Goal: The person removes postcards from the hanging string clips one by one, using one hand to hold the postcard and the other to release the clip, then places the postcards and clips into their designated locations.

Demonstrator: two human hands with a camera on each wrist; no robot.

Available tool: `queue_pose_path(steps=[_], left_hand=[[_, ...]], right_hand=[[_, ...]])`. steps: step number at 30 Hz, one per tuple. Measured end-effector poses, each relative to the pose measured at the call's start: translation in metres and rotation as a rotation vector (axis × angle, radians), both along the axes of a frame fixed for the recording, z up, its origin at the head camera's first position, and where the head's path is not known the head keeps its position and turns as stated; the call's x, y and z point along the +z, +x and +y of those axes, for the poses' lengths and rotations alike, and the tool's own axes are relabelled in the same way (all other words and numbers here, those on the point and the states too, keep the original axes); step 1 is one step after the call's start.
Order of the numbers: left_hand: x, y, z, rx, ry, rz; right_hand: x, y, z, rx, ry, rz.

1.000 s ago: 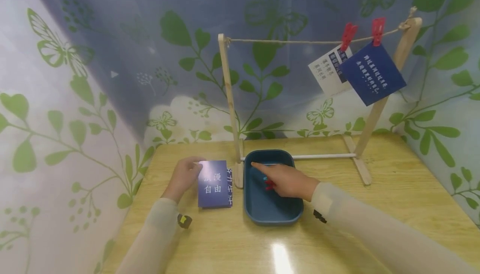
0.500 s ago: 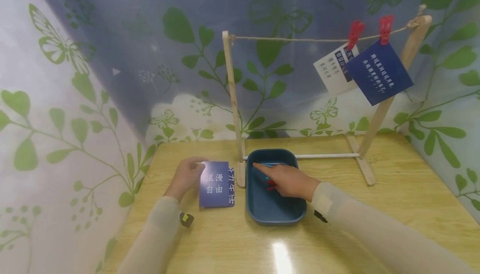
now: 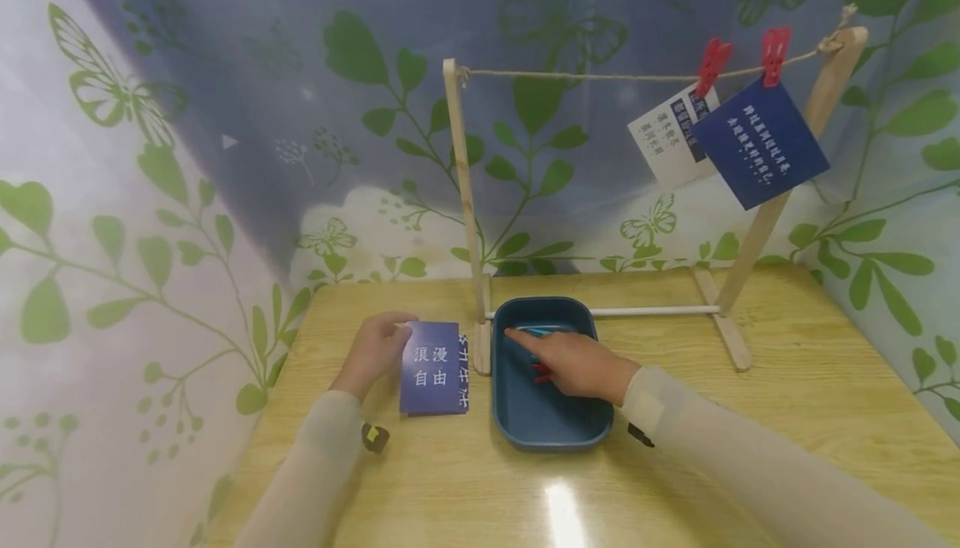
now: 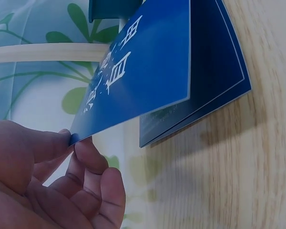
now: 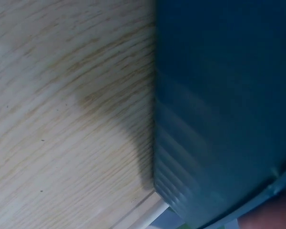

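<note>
In the head view my left hand (image 3: 372, 354) pinches the top left corner of a blue card (image 3: 431, 367) with white characters. The left wrist view shows that card (image 4: 143, 71) raised at an angle between thumb and finger, above another dark blue card (image 4: 219, 57). My right hand (image 3: 581, 362) reaches into a dark blue plastic bin (image 3: 551, 427), index finger stretched toward its far left side. Red clothespins (image 3: 542, 373) and light blue ones (image 3: 537, 331) show beside the fingers; whether they grip one is hidden. The right wrist view shows mostly the bin's outer wall (image 5: 219, 119).
A wooden frame (image 3: 462, 181) stands behind the bin, with a twine line (image 3: 577, 76) across its top. Two red clothespins (image 3: 714, 67) hold a white card (image 3: 663, 144) and a blue card (image 3: 761, 144) at its right end. A white rod (image 3: 652, 311) joins the feet.
The view has shifted slightly, so the frame and bin appear a little farther right. Both hands keep nearly the same places, the left at the card and the right in the bin.
</note>
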State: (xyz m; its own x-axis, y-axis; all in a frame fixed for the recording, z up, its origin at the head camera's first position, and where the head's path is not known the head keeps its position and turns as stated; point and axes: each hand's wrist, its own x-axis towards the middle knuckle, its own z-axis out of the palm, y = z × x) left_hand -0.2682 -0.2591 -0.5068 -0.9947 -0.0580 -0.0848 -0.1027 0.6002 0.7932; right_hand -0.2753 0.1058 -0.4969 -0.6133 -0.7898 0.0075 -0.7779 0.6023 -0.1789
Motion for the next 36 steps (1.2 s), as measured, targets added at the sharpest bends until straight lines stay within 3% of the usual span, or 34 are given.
queue_pose_path(steps=[7,15,26,36], left_hand=[[-0.002,-0.001,0.003,0.007,-0.004,-0.023],[-0.002,0.002,0.009,-0.004,-0.028,0.005],[-0.015,0.001,0.013,0.059,-0.082,0.012],[-0.022,-0.006,0.017,0.077,-0.075,-0.041]], right_hand=[[0.002,0.001,0.003,0.008,-0.003,0.017],[0.009,0.005,0.009,-0.024,-0.051,0.022],[0.015,0.018,0.015,-0.056,-0.09,0.105],[0.019,0.024,0.015,-0.118,-0.141,0.164]])
